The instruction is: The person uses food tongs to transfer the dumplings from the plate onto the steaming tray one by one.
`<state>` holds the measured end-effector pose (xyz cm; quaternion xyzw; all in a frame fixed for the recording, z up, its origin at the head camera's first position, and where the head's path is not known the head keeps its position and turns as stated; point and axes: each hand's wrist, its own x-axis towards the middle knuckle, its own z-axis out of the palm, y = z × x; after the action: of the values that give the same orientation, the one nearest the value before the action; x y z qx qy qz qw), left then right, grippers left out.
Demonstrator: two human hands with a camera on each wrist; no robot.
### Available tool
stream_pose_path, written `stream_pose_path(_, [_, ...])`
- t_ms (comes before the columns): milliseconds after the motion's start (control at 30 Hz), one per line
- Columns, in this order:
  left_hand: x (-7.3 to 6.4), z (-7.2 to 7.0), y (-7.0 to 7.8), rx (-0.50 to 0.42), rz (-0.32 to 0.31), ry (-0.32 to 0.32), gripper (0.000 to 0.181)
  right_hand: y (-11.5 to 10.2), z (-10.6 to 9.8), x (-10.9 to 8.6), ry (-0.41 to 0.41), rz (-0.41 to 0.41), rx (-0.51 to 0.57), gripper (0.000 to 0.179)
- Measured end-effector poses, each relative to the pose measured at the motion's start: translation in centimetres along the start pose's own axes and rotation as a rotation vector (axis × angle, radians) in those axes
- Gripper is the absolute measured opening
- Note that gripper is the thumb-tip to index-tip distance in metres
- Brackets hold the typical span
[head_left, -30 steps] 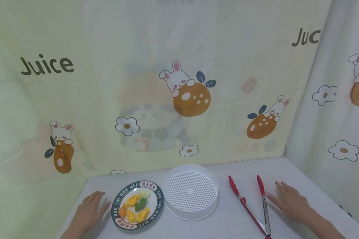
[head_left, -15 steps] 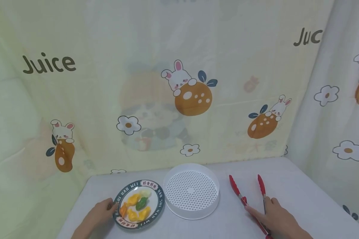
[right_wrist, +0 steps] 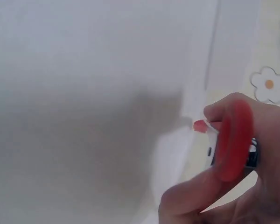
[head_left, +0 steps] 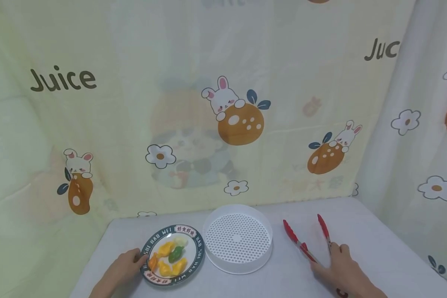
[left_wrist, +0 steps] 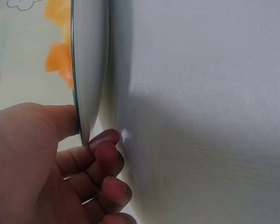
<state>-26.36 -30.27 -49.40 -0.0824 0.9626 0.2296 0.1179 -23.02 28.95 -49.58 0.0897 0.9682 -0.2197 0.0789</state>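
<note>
My left hand grips the left rim of a round plate with a dark green lettered border. In the left wrist view the thumb lies on top of the plate, with curled fingers under its edge. Several dumpling-shaped pieces, yellow, orange, pale and green, lie on it. On the right, my right hand holds metal tongs with red tips. Their arms are spread apart, pointing away from me. The right wrist view shows the tongs' red ring end at the hand.
Between plate and tongs stands a round white tray with a perforated bottom, close against the plate's right edge. A white cloth covers the table. Behind hangs a printed curtain, which also runs down the right side.
My left hand moved right to the plate and took its rim. My right hand came left and down onto the tongs and gripped them; their tips have since shifted slightly left.
</note>
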Motion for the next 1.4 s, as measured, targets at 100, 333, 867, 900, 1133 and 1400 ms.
stream_pose_path(100, [-0.1, 0.0, 0.0, 0.0, 0.006, 0.001, 0.036, -0.1, -1.1, 0.0, 0.026, -0.038, 0.015, 0.116])
stream_pose_path(333, [-0.4, -0.1, 0.1, -0.014, 0.021, 0.008, 0.032, -0.8, -3.3, -0.3, 0.11, -0.177, 0.124, 0.096])
stream_pose_path(867, [-0.6, -0.2, 0.5, -0.012, 0.002, 0.003, 0.029, -5.2, -4.4, -2.3, 0.065, -0.157, 0.171, 0.118])
stream_pose_path(900, [-0.6, -0.2, 0.4, -0.013, -0.001, 0.003, 0.029, -5.4, -4.4, -2.4, 0.063, -0.156, 0.174, 0.117])
stream_pose_path(1133, [-0.3, -0.1, 0.3, -0.007, -0.004, 0.003, 0.033, -7.3, -4.0, -3.2, 0.052, -0.167, 0.196, 0.114])
stream_pose_path(1400, [-0.2, 0.0, 0.2, -0.022, -0.009, 0.0, 0.031, -9.7, -2.9, -3.8, 0.029, -0.212, 0.208, 0.104])
